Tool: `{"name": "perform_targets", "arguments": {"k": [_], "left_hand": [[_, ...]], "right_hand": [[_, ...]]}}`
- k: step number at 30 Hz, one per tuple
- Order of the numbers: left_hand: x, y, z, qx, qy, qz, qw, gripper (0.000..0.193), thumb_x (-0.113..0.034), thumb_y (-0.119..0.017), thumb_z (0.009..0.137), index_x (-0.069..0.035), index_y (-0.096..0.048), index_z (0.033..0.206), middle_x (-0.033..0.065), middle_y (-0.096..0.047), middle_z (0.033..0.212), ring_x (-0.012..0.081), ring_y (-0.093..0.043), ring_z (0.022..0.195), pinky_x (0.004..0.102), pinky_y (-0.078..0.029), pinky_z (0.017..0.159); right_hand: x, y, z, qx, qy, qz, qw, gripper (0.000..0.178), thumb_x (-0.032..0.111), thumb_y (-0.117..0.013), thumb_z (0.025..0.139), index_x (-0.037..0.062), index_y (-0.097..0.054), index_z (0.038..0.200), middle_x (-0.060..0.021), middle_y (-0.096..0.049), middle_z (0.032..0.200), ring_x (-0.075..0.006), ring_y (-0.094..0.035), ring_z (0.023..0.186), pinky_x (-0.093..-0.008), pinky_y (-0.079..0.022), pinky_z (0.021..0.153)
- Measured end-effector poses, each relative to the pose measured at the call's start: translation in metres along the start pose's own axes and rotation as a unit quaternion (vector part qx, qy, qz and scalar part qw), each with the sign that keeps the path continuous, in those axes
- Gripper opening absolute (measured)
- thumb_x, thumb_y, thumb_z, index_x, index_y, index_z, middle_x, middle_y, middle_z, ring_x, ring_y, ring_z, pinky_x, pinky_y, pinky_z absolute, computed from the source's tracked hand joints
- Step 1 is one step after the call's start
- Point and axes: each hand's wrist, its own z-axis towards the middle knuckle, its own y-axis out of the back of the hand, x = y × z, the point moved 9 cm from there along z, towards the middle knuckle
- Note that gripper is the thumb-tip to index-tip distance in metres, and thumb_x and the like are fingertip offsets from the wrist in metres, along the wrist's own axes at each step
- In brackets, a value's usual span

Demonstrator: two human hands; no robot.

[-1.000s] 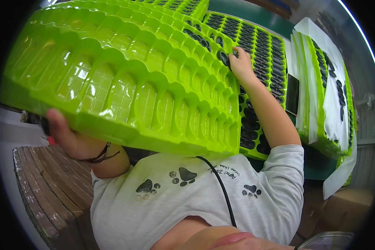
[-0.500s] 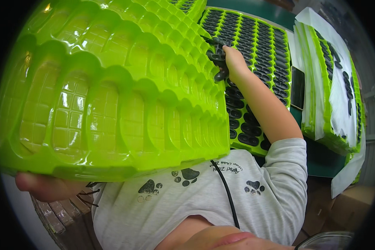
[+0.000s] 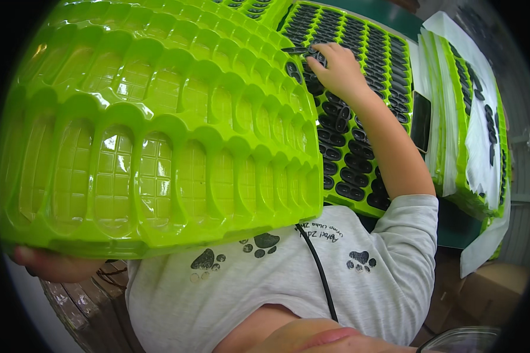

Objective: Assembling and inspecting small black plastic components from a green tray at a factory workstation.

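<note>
A bright green moulded plastic tray (image 3: 132,176) with rows of bare oval pockets fills the left of the view, tilted. My left hand (image 3: 59,265) grips its lower left edge, with most of the fingers hidden beneath. Beyond its right edge lies a second green tray (image 3: 371,207), its pockets filled with glossy black oval pieces (image 3: 354,176). My right hand (image 3: 340,69) is over that filled tray, thumb and fingers closed around black pieces (image 3: 317,56). One black piece (image 3: 292,72) shows at the raised tray's right edge.
A dark phone (image 3: 420,122) lies right of the filled tray. Farther right stands a stack of green trays (image 3: 468,170) interleaved with white sheets (image 3: 444,117). Another filled tray (image 3: 259,8) is at the back on the green table (image 3: 377,16). A cardboard box (image 3: 494,288) is at lower right.
My right hand has moved slightly up and right, away from the raised tray's edge. That tray has tilted a little, showing its pockets more squarely. My left hand keeps its grip.
</note>
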Motion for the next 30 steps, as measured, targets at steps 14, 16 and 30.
{"name": "perform_targets", "arguments": {"k": [14,16,30], "left_hand": [[-0.048,0.071,-0.033,-0.012,0.013,-0.072,0.997,0.047,-0.038,-0.048,0.098,-0.002,-0.046,0.129,0.0125,-0.056,0.12,0.0214,-0.056,0.105,0.0353,-0.048,0.086],[-0.05,0.082,-0.037,-0.016,0.014,-0.08,0.997,0.048,-0.038,-0.048,0.098,-0.002,-0.046,0.13,0.0125,-0.056,0.121,0.0216,-0.055,0.107,0.0356,-0.048,0.087],[0.021,0.03,-0.059,-0.032,0.025,-0.145,0.989,0.051,-0.039,-0.047,0.099,-0.003,-0.041,0.135,0.0119,-0.052,0.128,0.0234,-0.051,0.115,0.038,-0.045,0.093]], "right_hand": [[0.012,-0.013,0.018,0.003,0.102,0.013,0.995,0.03,0.029,-0.062,0.089,0.0034,-0.066,0.104,-0.0134,-0.062,0.105,-0.0333,-0.058,0.101,-0.0411,-0.049,0.085],[0.034,-0.01,0.015,0.002,0.138,0.088,0.986,0.041,0.035,-0.064,0.087,0.0004,-0.063,0.109,-0.015,-0.062,0.112,-0.0336,-0.057,0.105,-0.0408,-0.048,0.09],[0.013,-0.024,0.022,0.103,-0.098,0.229,0.963,0.04,0.015,-0.063,0.078,0.0038,-0.06,0.116,-0.012,-0.064,0.103,-0.0268,-0.061,0.096,-0.0373,-0.05,0.083]]}}
